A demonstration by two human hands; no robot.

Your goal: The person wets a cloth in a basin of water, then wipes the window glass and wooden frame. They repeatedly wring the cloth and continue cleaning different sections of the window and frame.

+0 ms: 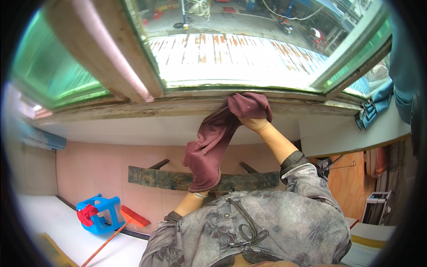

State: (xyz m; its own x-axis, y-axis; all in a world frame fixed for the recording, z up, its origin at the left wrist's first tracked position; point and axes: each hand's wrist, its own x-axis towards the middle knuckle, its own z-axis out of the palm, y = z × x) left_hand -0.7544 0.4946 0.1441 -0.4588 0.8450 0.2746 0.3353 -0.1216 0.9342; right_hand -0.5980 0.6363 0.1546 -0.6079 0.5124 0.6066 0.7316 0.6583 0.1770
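A long maroon cloth (213, 140) with a stitched edge stretches between my two hands. Its upper end is bunched over my right hand (255, 123), which presses it against the wooden window sill (186, 106) below the glass; the cloth hides my fingers. The lower end hangs over my left hand (200, 191), covering it nearly to the wrist, where a silver-coloured bracelet shows. Glass panes in worn wooden frames (133, 43) rise beyond the sill. How the fingers of either hand lie cannot be seen.
Below me stands a narrow wooden bench (150, 177) on a pink floor. A blue plastic stool (100, 213) with a red cloth (87, 214) and an orange-red broom (133, 217) are at the lower left. A blue curtain (403, 66) hangs at the right.
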